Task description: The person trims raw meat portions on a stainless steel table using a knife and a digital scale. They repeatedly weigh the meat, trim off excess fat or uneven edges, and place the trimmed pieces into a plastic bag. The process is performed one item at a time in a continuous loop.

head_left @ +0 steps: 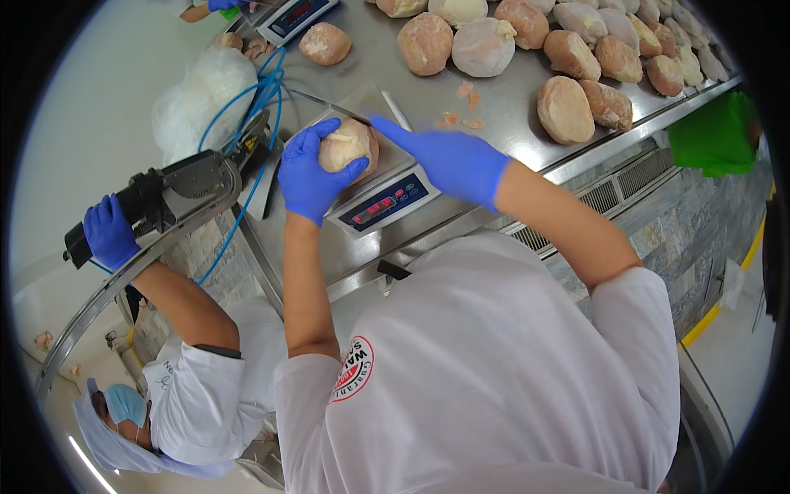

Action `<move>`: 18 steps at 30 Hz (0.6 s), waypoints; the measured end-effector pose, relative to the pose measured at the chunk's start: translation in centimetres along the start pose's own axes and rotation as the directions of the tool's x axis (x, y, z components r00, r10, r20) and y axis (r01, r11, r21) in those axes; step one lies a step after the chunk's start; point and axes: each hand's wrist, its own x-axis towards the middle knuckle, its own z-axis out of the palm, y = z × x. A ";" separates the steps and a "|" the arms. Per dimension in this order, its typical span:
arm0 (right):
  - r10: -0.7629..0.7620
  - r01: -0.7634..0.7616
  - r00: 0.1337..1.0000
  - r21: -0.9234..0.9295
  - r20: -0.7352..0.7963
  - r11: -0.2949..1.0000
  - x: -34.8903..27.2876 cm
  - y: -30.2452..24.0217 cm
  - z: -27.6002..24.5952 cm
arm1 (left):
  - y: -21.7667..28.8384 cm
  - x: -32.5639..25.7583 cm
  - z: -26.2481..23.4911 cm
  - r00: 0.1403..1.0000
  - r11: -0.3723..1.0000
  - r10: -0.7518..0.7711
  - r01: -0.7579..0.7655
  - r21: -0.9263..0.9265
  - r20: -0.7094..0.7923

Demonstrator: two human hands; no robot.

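Note:
My left hand [317, 169], in a blue glove, cups a rounded lump of pale, pinkish meat [347, 146] from its left and near sides. Fingers curl over its far side and the thumb lies along the near side. Beneath the lump is a bench scale [387, 202] with a lit red display. My right hand [465, 165], gloved the same way and slightly blurred, is to the right above the scale, apart from the lump. From it a narrow knife blade [327, 104] appears to reach left behind the lump; the grip is hard to make out.
Many similar lumps [566, 111] crowd the steel table [510, 107] at the far right. Small meat scraps [469, 97] lie beyond the scale. On the left, a co-worker's gloved hand [111, 232] grips a black handle, near blue cables [271, 82] and a clear plastic bag [202, 103].

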 end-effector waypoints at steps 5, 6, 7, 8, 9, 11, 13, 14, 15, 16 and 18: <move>0.132 -0.132 0.991 0.014 0.021 0.991 -2.2 -2.6 -0.8 | 0.4 0.2 -0.4 0.998 0.997 0.060 -0.060 -0.042 0.002; 0.122 -0.122 0.993 0.033 -0.003 0.992 -2.2 -2.8 -0.5 | 0.3 0.1 -0.3 0.997 0.996 0.071 -0.071 -0.051 -0.002; 0.104 -0.103 0.994 0.050 -0.028 0.993 -2.1 -3.1 -0.3 | 0.1 0.0 -0.5 0.997 0.995 0.080 -0.081 -0.054 -0.012; 0.141 -0.141 0.990 0.030 -0.017 0.990 -2.2 -3.7 -0.2 | 0.0 -0.1 -0.7 0.995 0.993 0.100 -0.100 -0.059 -0.016; 0.178 -0.178 0.984 0.010 -0.006 0.984 -2.5 -4.5 -0.1 | -0.1 -0.2 -0.9 0.993 0.991 0.119 -0.120 -0.063 -0.020; 0.216 -0.216 0.976 -0.032 -0.010 0.976 -2.8 -5.6 0.3 | -0.6 -0.2 -1.4 0.984 0.981 0.177 -0.178 -0.072 -0.024; 0.218 -0.220 0.975 -0.067 -0.031 0.973 -2.9 -6.1 0.9 | -0.9 -0.3 -1.8 0.986 0.984 0.168 -0.168 -0.067 -0.003; 0.222 -0.225 0.974 -0.072 -0.042 0.972 -3.0 -6.3 1.1 | -0.9 -0.4 -1.8 0.987 0.985 0.162 -0.161 -0.065 0.010; 0.225 -0.229 0.973 -0.077 -0.054 0.970 -3.1 -6.4 1.2 | -1.0 -0.5 -1.7 0.984 0.983 0.179 -0.179 -0.038 0.004; 0.223 -0.228 0.973 -0.080 -0.066 0.970 -3.0 -6.7 1.3 | -1.2 -0.4 -1.7 0.981 0.981 0.195 -0.195 -0.005 -0.001; 0.232 -0.236 0.971 -0.090 -0.048 0.968 -3.0 -6.9 1.4 | -1.3 -0.9 -2.0 0.982 0.982 0.187 -0.187 0.023 0.009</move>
